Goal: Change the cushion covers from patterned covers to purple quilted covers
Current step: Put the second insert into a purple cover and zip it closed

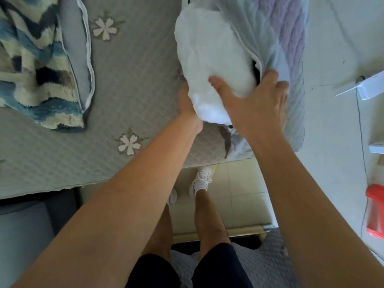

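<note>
Head: right hand [257, 107] on white insert [209, 48]

The white insert [209, 57] lies partly inside the purple quilted cover [288, 38].

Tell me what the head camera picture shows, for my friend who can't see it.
A white cushion sits partly inside a purple cover on a grey quilted spread. The left hand holds the cushion's near end, and the right hand grips the cover's opening. A blue patterned cover lies to the left.
</note>
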`<action>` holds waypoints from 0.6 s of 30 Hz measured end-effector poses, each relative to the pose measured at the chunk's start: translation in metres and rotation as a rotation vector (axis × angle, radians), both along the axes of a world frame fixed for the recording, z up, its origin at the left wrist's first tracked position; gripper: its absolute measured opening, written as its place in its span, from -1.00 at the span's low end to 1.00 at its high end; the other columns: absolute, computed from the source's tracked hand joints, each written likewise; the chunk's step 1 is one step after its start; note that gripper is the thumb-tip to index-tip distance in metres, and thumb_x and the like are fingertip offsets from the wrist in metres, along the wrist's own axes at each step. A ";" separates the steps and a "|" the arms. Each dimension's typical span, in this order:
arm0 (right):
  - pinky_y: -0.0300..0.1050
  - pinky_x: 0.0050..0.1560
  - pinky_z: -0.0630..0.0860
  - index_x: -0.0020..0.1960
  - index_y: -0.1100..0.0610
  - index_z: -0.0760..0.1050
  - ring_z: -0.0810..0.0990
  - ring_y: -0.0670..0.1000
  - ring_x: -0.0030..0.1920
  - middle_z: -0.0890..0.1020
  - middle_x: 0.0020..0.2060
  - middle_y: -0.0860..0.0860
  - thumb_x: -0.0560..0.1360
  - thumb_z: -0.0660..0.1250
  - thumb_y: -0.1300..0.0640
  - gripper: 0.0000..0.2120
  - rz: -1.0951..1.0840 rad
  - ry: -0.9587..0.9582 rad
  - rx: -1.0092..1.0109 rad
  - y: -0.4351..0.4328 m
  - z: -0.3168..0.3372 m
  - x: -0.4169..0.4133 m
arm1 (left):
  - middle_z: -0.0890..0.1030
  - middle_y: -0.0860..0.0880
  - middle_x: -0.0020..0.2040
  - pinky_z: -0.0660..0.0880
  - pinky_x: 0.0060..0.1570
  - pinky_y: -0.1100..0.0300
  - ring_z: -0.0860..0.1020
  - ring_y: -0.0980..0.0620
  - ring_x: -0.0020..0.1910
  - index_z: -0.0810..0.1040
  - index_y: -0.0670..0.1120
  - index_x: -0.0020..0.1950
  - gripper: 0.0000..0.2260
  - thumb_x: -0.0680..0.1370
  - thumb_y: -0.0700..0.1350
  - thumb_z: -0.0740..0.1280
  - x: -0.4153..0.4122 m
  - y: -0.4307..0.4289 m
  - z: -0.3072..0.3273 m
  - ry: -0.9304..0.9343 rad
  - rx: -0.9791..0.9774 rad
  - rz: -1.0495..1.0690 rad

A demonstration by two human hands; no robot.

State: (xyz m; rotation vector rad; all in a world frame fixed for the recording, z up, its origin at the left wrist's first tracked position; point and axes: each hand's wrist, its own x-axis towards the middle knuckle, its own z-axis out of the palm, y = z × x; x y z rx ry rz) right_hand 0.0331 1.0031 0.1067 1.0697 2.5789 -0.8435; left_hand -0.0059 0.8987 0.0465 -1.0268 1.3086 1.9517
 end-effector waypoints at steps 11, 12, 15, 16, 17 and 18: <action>0.06 -0.05 0.52 0.18 0.15 0.34 0.57 0.18 0.00 0.57 0.02 0.10 0.48 0.37 0.17 -0.67 0.020 0.093 0.166 0.038 -0.052 0.006 | 0.58 -0.15 -0.19 0.61 -0.25 0.15 0.60 0.07 -0.35 0.36 -0.09 -0.17 -0.81 0.63 -0.16 0.28 0.022 -0.030 0.019 0.287 -0.389 -0.103; 0.08 -0.04 0.53 0.17 0.13 0.32 0.56 0.17 -0.01 0.56 0.00 0.09 0.45 0.38 0.19 -0.65 -0.004 0.099 0.075 0.036 -0.048 0.012 | 0.59 -0.12 -0.19 0.61 -0.24 0.15 0.60 0.07 -0.34 0.34 -0.09 -0.17 -0.80 0.63 -0.17 0.27 0.019 -0.028 0.024 0.263 -0.353 -0.107; 0.01 -0.09 0.45 0.18 0.09 0.32 0.49 0.04 -0.08 0.51 -0.07 -0.03 0.38 0.28 0.01 -0.60 -0.121 0.182 -0.230 0.027 -0.020 0.028 | 0.50 0.01 -0.39 0.54 -0.29 0.15 0.47 0.12 -0.48 0.36 -0.11 -0.12 -0.85 0.63 -0.29 0.14 0.010 -0.025 0.039 0.154 -0.193 -0.073; -0.03 -0.09 0.42 0.19 0.08 0.33 0.48 -0.01 -0.10 0.49 -0.10 -0.08 0.34 0.24 -0.05 -0.54 -0.155 0.193 -0.290 0.023 -0.009 0.031 | 0.52 0.00 -0.38 0.53 -0.31 0.14 0.49 0.11 -0.47 0.42 -0.15 -0.06 -0.86 0.62 -0.30 0.11 0.008 -0.024 0.045 0.121 -0.146 -0.084; -0.05 -0.09 0.42 0.19 0.07 0.34 0.48 -0.03 -0.11 0.48 -0.13 -0.11 0.30 0.22 -0.06 -0.52 -0.172 0.201 -0.324 0.019 -0.001 0.031 | 0.61 -0.04 -0.29 0.57 -0.26 0.11 0.58 0.06 -0.37 0.49 -0.19 0.02 -0.83 0.61 -0.27 0.11 0.005 -0.024 0.053 0.110 -0.112 -0.092; -0.06 -0.11 0.43 0.18 0.07 0.35 0.49 -0.03 -0.11 0.48 -0.15 -0.12 0.30 0.22 -0.03 -0.54 -0.173 0.203 -0.337 0.014 0.007 0.031 | 0.67 -0.09 -0.15 0.62 -0.13 0.05 0.65 0.00 -0.20 0.54 -0.22 0.11 -0.80 0.61 -0.22 0.15 0.002 -0.023 0.062 0.115 -0.112 -0.089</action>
